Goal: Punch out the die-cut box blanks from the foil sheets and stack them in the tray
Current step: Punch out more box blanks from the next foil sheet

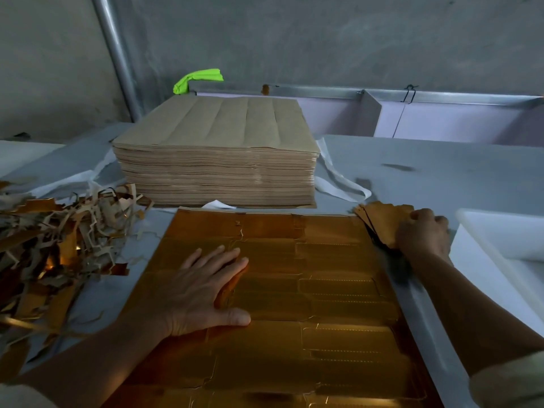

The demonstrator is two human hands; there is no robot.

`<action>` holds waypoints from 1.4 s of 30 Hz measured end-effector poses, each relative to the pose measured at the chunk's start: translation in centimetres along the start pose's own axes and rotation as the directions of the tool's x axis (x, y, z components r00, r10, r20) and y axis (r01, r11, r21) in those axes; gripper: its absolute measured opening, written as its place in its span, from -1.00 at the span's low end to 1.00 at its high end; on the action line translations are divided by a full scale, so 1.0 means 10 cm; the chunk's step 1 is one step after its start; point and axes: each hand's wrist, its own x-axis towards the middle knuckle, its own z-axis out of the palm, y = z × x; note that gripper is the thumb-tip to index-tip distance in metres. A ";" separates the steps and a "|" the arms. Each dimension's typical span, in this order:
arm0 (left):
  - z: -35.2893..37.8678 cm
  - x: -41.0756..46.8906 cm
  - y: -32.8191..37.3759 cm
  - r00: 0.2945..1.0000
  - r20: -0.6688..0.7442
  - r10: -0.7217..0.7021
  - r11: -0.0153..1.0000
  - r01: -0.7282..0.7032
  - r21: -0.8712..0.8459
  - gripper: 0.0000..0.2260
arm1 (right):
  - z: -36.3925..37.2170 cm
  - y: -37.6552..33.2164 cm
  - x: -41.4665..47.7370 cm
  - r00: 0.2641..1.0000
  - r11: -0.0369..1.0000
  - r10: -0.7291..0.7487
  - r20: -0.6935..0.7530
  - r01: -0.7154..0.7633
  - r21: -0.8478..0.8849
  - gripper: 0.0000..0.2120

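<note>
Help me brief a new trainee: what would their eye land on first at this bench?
The shiny gold foil sheet fills the near centre, with the left hand pressed flat on it and the right hand gripping a bundle of punched blanks at its far right corner. Behind it sits a tall stack of brown sheets, and a tangle of offcut scrap is heaped at the left.

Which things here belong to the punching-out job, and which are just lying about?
Job: foil sheet under the flat left hand; bundle of blanks gripped by the right hand; white tray; stack of brown sheets.
Lying about: scrap pile; green wad; white strips.
</note>
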 end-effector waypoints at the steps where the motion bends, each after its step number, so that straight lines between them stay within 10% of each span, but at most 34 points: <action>1: 0.00 0.00 0.00 1.000 -0.002 0.000 1.000 0.000 0.002 -0.04 | -0.01 0.00 -0.02 0.998 0.997 -0.057 -0.002 0.056 -0.054 -0.61; 7: -0.02 0.00 0.01 1.000 -0.005 0.001 1.000 -0.001 -0.004 -0.04 | 0.06 0.05 -0.13 0.903 0.887 -0.355 0.242 0.407 -0.218 -0.56; 25: -0.07 -0.04 0.04 1.000 -0.023 -0.021 0.997 0.019 -0.076 -0.26 | 0.17 -0.01 -0.19 0.897 0.858 -0.422 0.129 0.441 -0.262 -0.65; 37: -0.03 -0.01 0.03 0.998 -0.050 -0.025 0.993 0.018 -0.119 -0.48 | 0.13 -0.42 -1.68 0.365 0.553 -0.653 0.663 0.829 0.088 -0.67; 42: 0.02 -0.04 -0.01 0.990 -0.138 -0.008 0.983 -0.017 -0.183 -0.49 | 0.08 -0.41 -1.95 0.295 0.431 -0.704 0.646 0.901 0.057 -0.51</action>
